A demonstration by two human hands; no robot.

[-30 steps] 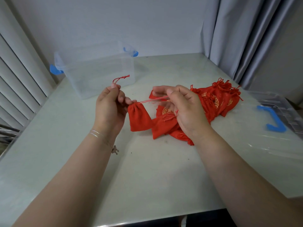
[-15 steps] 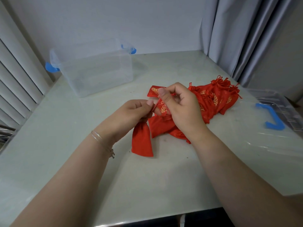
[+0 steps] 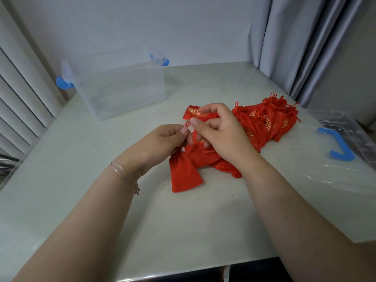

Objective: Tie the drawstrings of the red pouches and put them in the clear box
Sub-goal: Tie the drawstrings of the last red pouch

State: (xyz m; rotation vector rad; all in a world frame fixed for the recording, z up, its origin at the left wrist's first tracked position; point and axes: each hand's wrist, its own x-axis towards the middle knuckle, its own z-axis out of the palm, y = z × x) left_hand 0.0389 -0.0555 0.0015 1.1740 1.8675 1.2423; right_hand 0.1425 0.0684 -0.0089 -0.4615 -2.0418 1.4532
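A red pouch (image 3: 184, 175) hangs from its drawstring (image 3: 187, 124) and rests on the table below my hands. My left hand (image 3: 165, 140) pinches the drawstring between thumb and fingertips. My right hand (image 3: 220, 131) pinches the same string close beside it, fingers curled. Behind my right hand lies a pile of red pouches with gold print (image 3: 266, 121), several of them. The clear box (image 3: 120, 86) with blue handles stands at the back left, with no pouch visible inside.
The clear lid (image 3: 345, 159) with a blue handle lies at the table's right edge. Grey curtains hang at the back right, window blinds at the left. The pale table (image 3: 101, 200) reaches to a front edge near me.
A second ago my hands pulled the drawstring apart with the pouch lifted. They have since come together above the pile, and the pouch has dropped to hang down onto the table.
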